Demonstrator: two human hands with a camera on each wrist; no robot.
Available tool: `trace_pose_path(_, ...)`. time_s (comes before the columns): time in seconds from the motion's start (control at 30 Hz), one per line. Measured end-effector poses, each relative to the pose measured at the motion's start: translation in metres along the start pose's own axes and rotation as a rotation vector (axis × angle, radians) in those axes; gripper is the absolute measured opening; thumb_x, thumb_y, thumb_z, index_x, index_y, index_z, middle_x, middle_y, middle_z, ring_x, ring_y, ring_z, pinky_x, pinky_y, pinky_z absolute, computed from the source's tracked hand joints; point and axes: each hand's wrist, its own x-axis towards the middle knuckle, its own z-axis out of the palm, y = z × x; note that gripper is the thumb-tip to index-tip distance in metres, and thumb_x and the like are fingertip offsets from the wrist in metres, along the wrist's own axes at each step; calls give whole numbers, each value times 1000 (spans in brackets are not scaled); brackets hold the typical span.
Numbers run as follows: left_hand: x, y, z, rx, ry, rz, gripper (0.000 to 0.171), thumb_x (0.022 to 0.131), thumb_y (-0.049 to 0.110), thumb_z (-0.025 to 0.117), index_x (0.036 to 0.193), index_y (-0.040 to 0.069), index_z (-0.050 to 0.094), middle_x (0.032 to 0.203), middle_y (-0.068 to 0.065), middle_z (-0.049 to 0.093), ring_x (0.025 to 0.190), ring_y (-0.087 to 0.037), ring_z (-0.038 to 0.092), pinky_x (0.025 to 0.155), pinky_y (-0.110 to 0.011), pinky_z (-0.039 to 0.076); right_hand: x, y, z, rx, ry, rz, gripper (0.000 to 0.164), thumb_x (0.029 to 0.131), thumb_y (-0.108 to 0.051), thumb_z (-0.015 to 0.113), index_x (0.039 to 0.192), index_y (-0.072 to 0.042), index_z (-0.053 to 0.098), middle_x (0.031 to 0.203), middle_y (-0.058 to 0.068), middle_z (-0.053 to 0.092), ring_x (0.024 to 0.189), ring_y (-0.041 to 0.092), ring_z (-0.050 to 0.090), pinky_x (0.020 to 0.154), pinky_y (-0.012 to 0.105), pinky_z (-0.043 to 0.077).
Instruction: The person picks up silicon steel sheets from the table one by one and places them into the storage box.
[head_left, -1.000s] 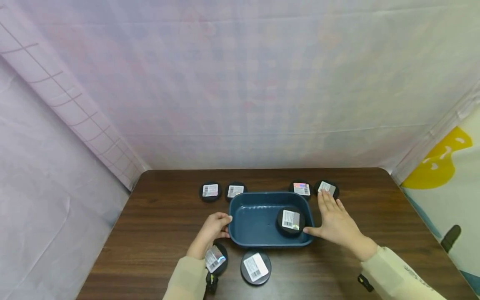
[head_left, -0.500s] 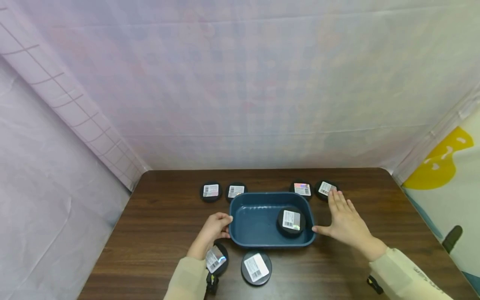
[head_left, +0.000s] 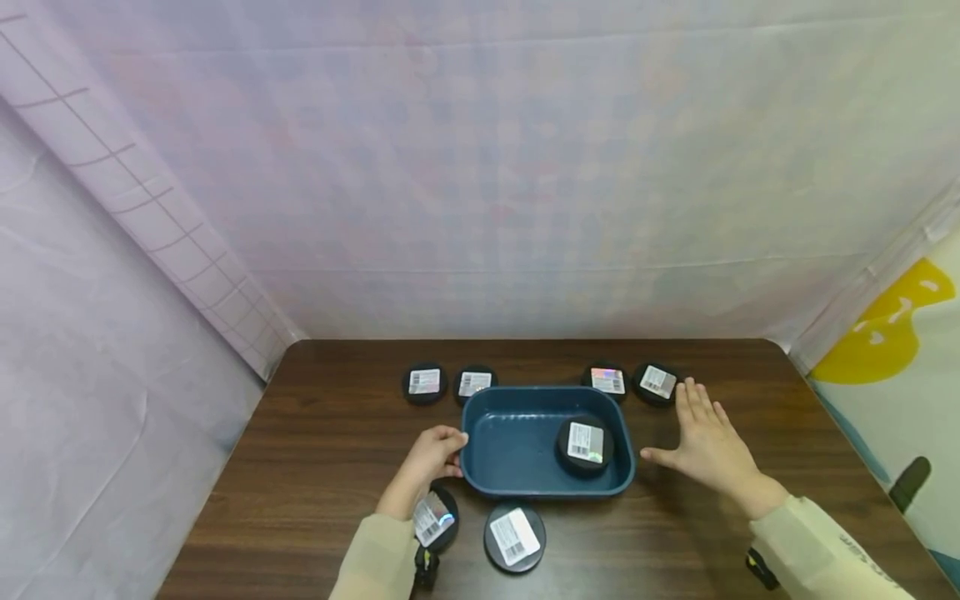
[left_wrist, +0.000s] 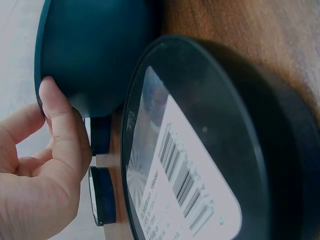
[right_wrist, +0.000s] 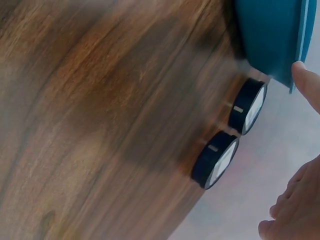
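Observation:
A dark blue plastic storage bin [head_left: 510,450] sits on the table, with one round black container [head_left: 585,447] inside at its right end. A white barcode label covers part of that container's top. My left hand [head_left: 426,458] pinches the bin's left rim between thumb and fingers; the left wrist view shows the thumb on the bin's wall [left_wrist: 95,55]. Fingers straight and thumb spread, my right hand [head_left: 705,446] is held to the right of the bin and holds nothing. Its fingertips are close beside a labelled black container [head_left: 657,384] at the back right.
Another round black container [head_left: 606,381] stands behind the bin's right corner. Two more, a left one [head_left: 424,384] and one partly hidden by the bin [head_left: 475,382], stand at the back left. In front are a container [head_left: 514,538] and one by my left wrist [head_left: 437,518]. Fabric hangs behind the table [head_left: 330,433].
My right hand has moved right, away from the bin's right side and off the back-right container it overlapped. The left hand keeps its hold on the rim; the bin stays in place.

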Motion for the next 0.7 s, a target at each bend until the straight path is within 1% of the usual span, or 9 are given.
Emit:
trace_pose_path(0.17,0,0,1,-3,-4,0,25,84,12,51,97,-10,49,69,-8,46,55,-13,46,50,-25,48,0,7,1,-10,-13,18,119,63,-73,48,132,13,5,137,30,1,126,40,0,100,54,2)
trace_pose_path(0.47,0,0,2,6,-1,5,25,84,11,51,97,-10,49,70,-9,46,56,-14,45,51,-26,48,6,15,2,7,-38,46,117,65,-71,49,131,14,6,136,32,0,125,42,-1,99,55,2)
trace_pose_path(0.7,0,1,1,6,6,4,25,85,11,50,98,-10,48,72,-9,47,57,-14,46,52,-27,49,13,21,3,5,-53,46,118,64,-73,47,131,15,6,136,32,0,125,42,-2,99,55,2)
